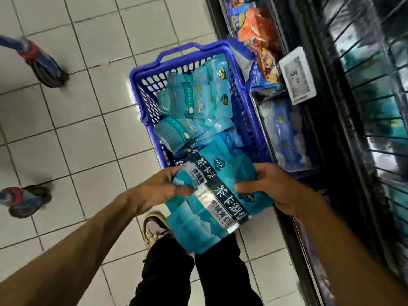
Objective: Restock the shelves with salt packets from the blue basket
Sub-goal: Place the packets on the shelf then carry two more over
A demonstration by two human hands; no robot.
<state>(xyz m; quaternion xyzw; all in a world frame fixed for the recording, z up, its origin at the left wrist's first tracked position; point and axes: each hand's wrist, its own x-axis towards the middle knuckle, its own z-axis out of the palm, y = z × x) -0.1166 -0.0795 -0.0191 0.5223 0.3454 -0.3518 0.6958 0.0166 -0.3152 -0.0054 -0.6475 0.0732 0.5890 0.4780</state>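
I look down from the head camera and I see both hands holding a stack of salt packets point(212, 195) just above the near end of the blue basket point(141, 89), which stands on the tiled floor point(66, 129) right beside the shelves point(331, 129). My left hand point(159, 191) grips the left edge of the stack with the fingers curled over it, and my right hand point(271, 186) grips the right edge, thumb on top of the packets. I judge that the task is somewhere in the middle: the basket has many teal packets point(194, 100) left at its far end, at least 5 or 6 as far as I can count, so much restocking remains, and the stack in the hands is not yet on a shelf. How many packets already stand on the shelf I cannot tell, because the shelf side is blurred. On the held packets there is a dark band with large white Chinese characters, I read 茶卡 and 湖, and a small logo that seems to say "CAKA", not fully sharp. On the shelf edge a price tag point(298, 76) shows a "3" and smaller digits that I cannot read. Below it lie blue and orange bags point(262, 54) of another product, their text too blurred
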